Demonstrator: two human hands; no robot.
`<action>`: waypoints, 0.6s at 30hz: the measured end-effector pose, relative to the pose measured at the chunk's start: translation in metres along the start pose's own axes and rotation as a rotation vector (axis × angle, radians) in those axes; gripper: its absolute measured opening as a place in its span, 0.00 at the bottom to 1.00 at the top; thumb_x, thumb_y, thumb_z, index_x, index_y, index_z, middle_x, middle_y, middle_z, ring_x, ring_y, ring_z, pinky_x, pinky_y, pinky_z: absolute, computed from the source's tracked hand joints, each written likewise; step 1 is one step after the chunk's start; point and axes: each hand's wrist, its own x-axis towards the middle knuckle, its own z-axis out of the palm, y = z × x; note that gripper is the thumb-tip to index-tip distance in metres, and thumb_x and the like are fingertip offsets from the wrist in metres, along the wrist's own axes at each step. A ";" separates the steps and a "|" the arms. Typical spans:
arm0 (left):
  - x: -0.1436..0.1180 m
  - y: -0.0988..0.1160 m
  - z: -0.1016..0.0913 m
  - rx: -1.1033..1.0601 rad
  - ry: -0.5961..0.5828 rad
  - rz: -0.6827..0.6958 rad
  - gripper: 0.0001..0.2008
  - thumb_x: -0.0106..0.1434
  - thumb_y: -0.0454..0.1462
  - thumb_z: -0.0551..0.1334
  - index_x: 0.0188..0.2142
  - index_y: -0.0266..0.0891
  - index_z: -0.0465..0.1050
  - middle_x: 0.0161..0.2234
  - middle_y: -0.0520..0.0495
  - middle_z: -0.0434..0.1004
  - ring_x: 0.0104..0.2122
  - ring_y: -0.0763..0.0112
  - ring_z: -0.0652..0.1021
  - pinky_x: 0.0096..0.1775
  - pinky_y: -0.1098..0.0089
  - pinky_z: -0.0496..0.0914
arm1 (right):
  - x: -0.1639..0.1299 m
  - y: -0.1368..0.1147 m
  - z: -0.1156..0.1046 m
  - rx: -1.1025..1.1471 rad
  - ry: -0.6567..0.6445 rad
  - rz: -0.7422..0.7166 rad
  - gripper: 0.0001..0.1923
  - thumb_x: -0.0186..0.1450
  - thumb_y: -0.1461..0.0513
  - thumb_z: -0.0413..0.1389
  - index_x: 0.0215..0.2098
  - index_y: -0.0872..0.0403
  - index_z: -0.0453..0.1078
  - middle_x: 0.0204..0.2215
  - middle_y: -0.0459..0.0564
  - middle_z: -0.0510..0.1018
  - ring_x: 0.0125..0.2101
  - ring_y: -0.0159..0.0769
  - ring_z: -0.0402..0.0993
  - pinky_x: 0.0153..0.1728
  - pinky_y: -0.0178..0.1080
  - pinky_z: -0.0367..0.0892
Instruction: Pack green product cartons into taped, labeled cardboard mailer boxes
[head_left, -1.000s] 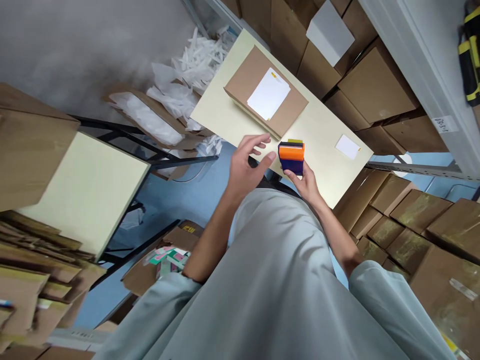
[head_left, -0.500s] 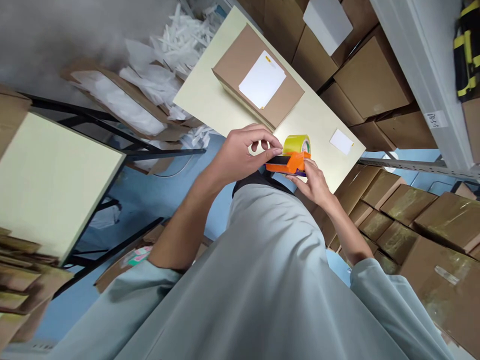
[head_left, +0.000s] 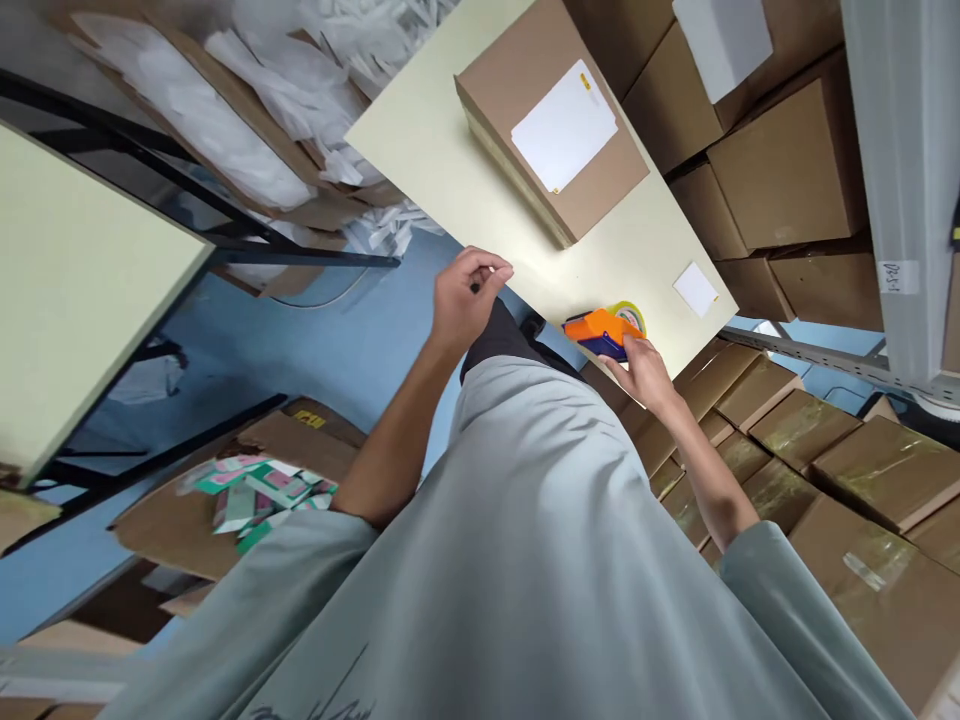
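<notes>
My right hand (head_left: pixel 646 372) grips an orange and purple tape dispenser (head_left: pixel 600 328) with a yellow roll of tape (head_left: pixel 631 314) in it, at the near edge of the pale table (head_left: pixel 420 130). To its left, apart from the dispenser, my left hand (head_left: pixel 466 296) is closed in a pinch, thumb against fingertips. Whatever those fingers may hold is too small to make out. Beyond both hands a brown cardboard box (head_left: pixel 487 60) lies on the table with a white label (head_left: pixel 564 126) on top.
A small white card (head_left: pixel 696 290) lies on the table's right part. Stacked cartons (head_left: pixel 780 170) and a grey metal post (head_left: pixel 896 150) stand at the right. At the left are another table (head_left: pixel 82 270), boxes of white packing material (head_left: pixel 195 110) and a carton of small packets (head_left: pixel 259 490).
My hands have moved apart: the left has drawn away from the tape dispenser, and the right has carried it rightward and slightly down. The camera view has shifted too.
</notes>
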 end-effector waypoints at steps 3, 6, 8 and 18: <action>0.015 -0.044 0.022 -0.107 -0.010 -0.127 0.25 0.61 0.62 0.77 0.35 0.46 0.81 0.37 0.45 0.84 0.37 0.64 0.80 0.38 0.67 0.77 | 0.016 0.012 0.030 -0.123 0.069 0.124 0.27 0.81 0.37 0.50 0.47 0.51 0.71 0.40 0.61 0.83 0.43 0.57 0.81 0.53 0.59 0.79; 0.035 -0.074 0.050 -0.180 0.018 -0.164 0.26 0.58 0.63 0.79 0.36 0.46 0.80 0.38 0.45 0.84 0.39 0.63 0.82 0.37 0.68 0.77 | 0.036 0.013 0.054 -0.246 0.117 0.254 0.20 0.83 0.48 0.51 0.53 0.56 0.72 0.47 0.68 0.84 0.51 0.59 0.81 0.63 0.62 0.74; 0.050 -0.088 0.067 -0.200 0.079 -0.161 0.27 0.58 0.64 0.79 0.36 0.46 0.80 0.39 0.45 0.84 0.41 0.62 0.83 0.38 0.67 0.78 | 0.048 0.012 0.065 -0.286 0.124 0.302 0.18 0.82 0.53 0.51 0.54 0.59 0.73 0.48 0.72 0.84 0.54 0.60 0.80 0.67 0.64 0.71; 0.079 -0.116 0.124 -0.193 0.307 -0.090 0.37 0.63 0.76 0.67 0.41 0.47 0.81 0.45 0.43 0.82 0.48 0.58 0.84 0.49 0.59 0.82 | 0.085 0.018 0.089 -0.198 0.252 0.403 0.27 0.85 0.46 0.44 0.57 0.58 0.74 0.48 0.72 0.83 0.56 0.62 0.81 0.68 0.68 0.71</action>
